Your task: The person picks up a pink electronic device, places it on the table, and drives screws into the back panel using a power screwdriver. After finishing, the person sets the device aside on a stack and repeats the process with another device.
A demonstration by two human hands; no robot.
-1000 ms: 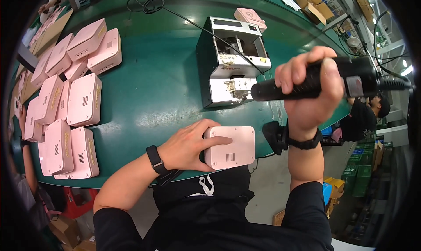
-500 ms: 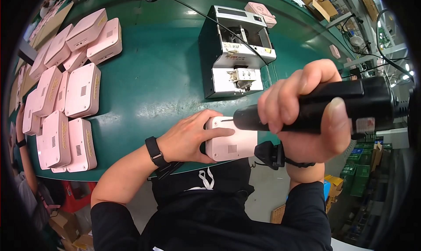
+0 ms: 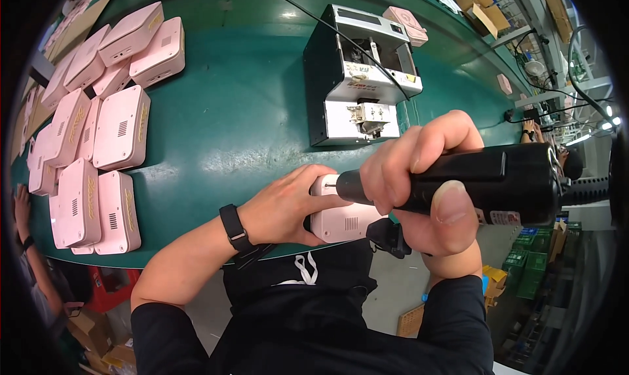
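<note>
A pale pink plastic box (image 3: 342, 225) with rounded corners, corner holes and a slotted vent lies near the table's front edge. Gripping its left side is my left hand (image 3: 283, 203), thumb on the near side and fingers over the far corner. My right hand (image 3: 429, 185) is wrapped round a black electric screwdriver (image 3: 488, 178), tilted with its thin bit pointing left. The bit's tip meets the box at its far left corner hole; whether a screw is there is too small to tell. The screwdriver and right hand cover the box's far right part.
A black and silver screw feeder (image 3: 360, 80) stands beyond the box, with a cable across it. Several similar pink boxes (image 3: 121, 129) are piled at the left. Another pink box (image 3: 405, 25) lies behind the machine. At the far left shows another person's hand (image 3: 21, 208).
My right hand has brought the screwdriver left and slightly down, its bit now at the box's far left corner hole. My left hand keeps its hold on the box.
</note>
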